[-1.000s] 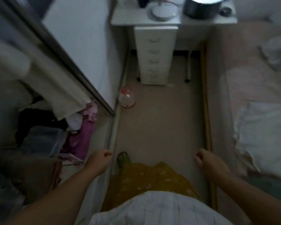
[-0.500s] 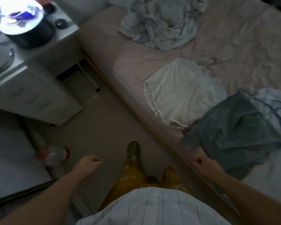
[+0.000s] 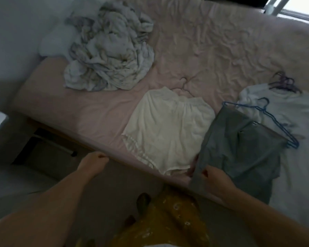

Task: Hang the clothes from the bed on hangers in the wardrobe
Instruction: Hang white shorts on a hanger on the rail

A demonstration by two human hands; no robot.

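On the pink bed (image 3: 100, 114) lie white shorts (image 3: 169, 129), a grey garment (image 3: 239, 148) on a blue hanger (image 3: 276, 123), and a white T-shirt (image 3: 292, 111) with purple hangers (image 3: 284, 82) at its collar. My right hand (image 3: 215, 179) hovers over the grey garment's near left corner with its fingers loosely curled; I see no cloth pinched in it. My left hand (image 3: 92, 164) hangs over the floor by the bed's edge, loosely curled and holding nothing. The wardrobe is out of view.
A crumpled white and grey sheet (image 3: 109, 50) is heaped at the bed's far left, beside a pillow (image 3: 52, 41). A table leg (image 3: 48, 145) stands on the floor at the left. My yellow trousers and feet (image 3: 143, 200) are close to the bed frame.
My view has swung right from the wardrobe and drawers onto the bed. Both hands have come up to the bed's edge, the right one onto the grey garment's corner.
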